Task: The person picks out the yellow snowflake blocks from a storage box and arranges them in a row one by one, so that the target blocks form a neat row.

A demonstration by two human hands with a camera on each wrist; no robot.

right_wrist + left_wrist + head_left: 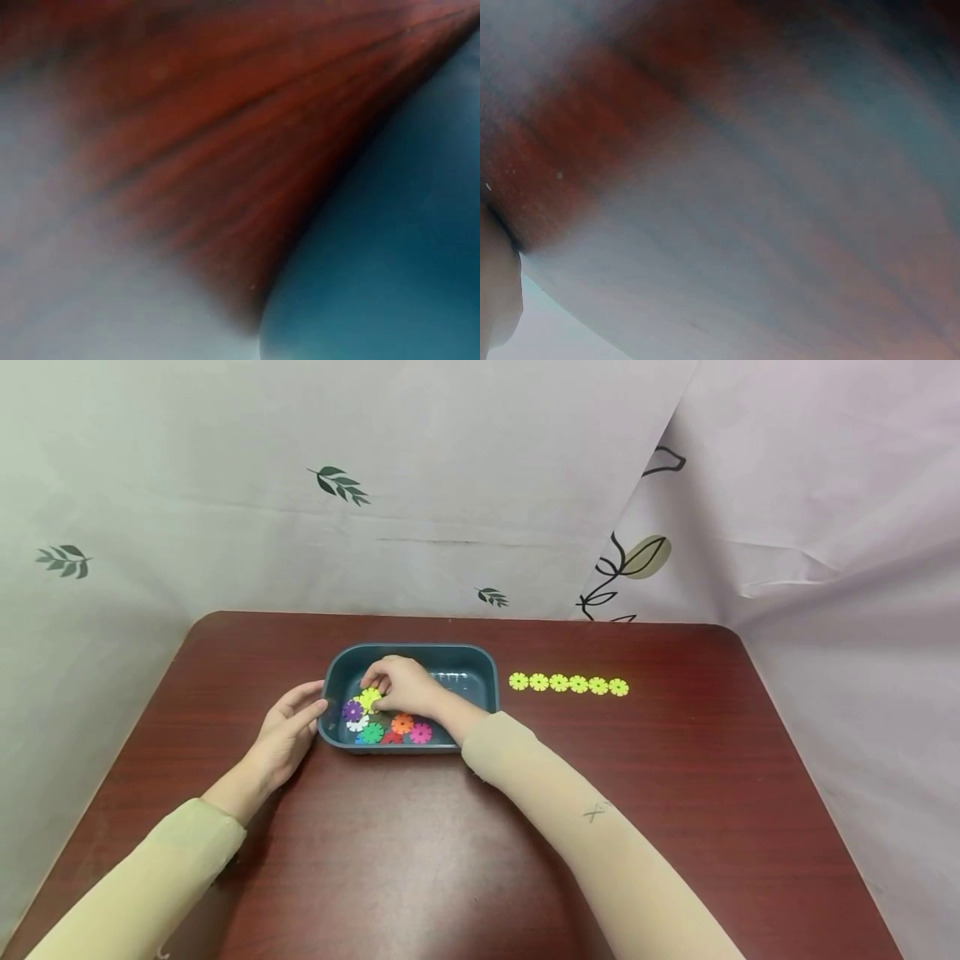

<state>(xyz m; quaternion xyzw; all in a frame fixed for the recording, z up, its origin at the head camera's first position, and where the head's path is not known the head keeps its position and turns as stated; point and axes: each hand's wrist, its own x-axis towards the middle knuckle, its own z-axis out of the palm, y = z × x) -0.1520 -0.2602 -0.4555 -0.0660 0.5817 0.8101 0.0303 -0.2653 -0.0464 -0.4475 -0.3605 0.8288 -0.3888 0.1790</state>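
In the head view, a dark blue rectangular tray point(483, 681) holds several flower-shaped plastic discs heaped toward its left side. My right hand point(408, 687) reaches in over the tray's right side; thumb and fingers pinch a yellow flower disc point(369, 699). Around it lie a purple disc point(353, 710), a white disc point(357, 723), a green disc point(372, 732), an orange disc point(402, 723) and a pink disc point(421, 732). My left hand point(288, 733) holds the tray's left end, thumb on the rim. Part of the tray is hidden by the right hand and forearm.
To the right of the tray, several yellow flower discs point(558, 683) lie in a straight row on the reddish-brown table point(360, 860). A pale cloth with leaf prints point(420, 560) hangs behind the table. Both wrist views are blurred, mostly showing tabletop; the right one also shows the tray's blue wall point(390, 262).
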